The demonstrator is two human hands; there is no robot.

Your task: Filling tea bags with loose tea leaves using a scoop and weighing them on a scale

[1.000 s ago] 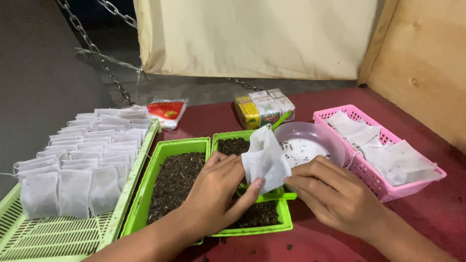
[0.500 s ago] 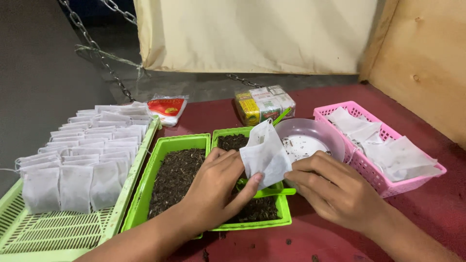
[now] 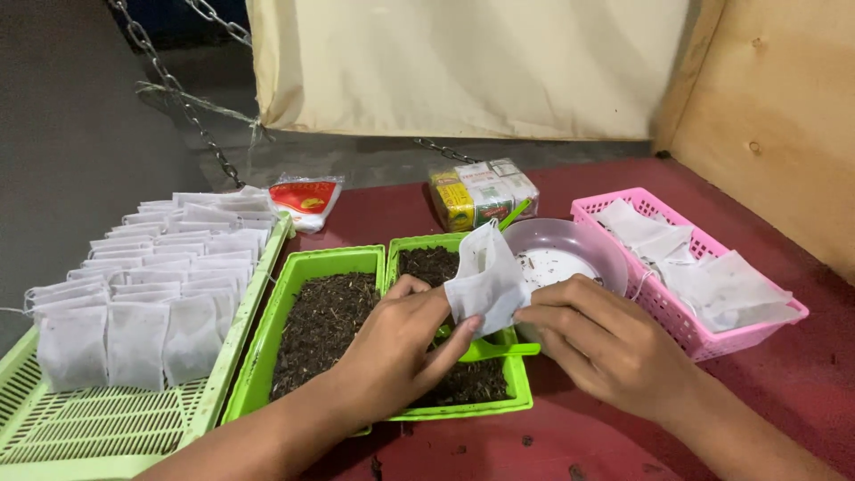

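Hands, left (image 3: 392, 343) and right (image 3: 606, 343), each grip shut on a white pouch (image 3: 485, 281) above green trays (image 3: 307, 334), grey bowl (image 3: 570, 254) behind.

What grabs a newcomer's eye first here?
Dead centre, the left hand and right hand pinch a small white filter bag over two green trays of dark loose tea. At the left, a pale green slatted tray holds neat rows of filled bags. On the right sits a pink basket of empty ones.
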